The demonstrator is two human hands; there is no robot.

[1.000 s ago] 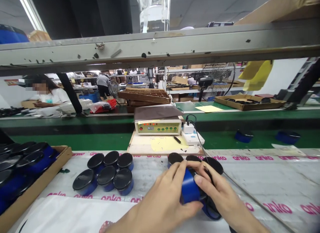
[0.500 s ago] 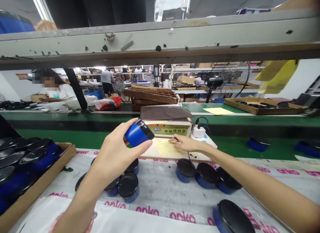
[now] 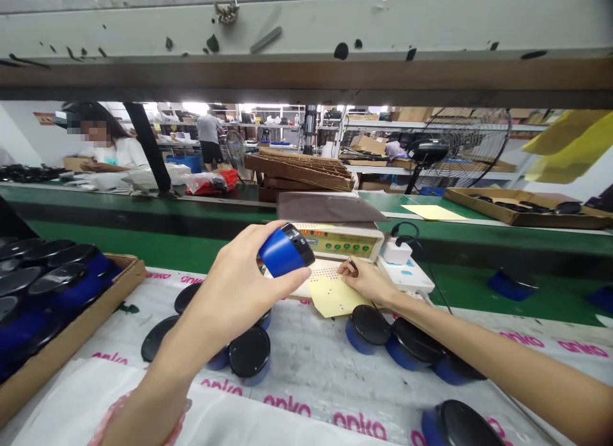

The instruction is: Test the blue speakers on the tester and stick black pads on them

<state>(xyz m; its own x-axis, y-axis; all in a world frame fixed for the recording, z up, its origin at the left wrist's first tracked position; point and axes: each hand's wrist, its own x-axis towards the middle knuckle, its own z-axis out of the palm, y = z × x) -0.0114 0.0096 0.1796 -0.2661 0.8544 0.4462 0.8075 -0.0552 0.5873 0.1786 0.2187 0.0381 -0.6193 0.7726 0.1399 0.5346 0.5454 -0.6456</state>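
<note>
My left hand is raised over the mat, shut on a blue cylinder with a black lid, the lid facing right. My right hand rests at the edge of a yellow paper sheet, its fingertips pinched on a small black pen, mostly hidden by the fingers. Below it, several matching blue cylinders stand lid-up on the white mat, including one just under that wrist. More of them sit below my left forearm, partly hidden.
A cardboard tray packed with black-lidded cylinders sits at the left. Behind my hands stands a beige electronic box with lit buttons. A grey metal beam crosses above. A co-worker works at the far bench.
My left hand has moved slightly right with the cylinder. My right hand has closed on the pen. The whole view has tilted down, so the beam sits higher in the picture.
</note>
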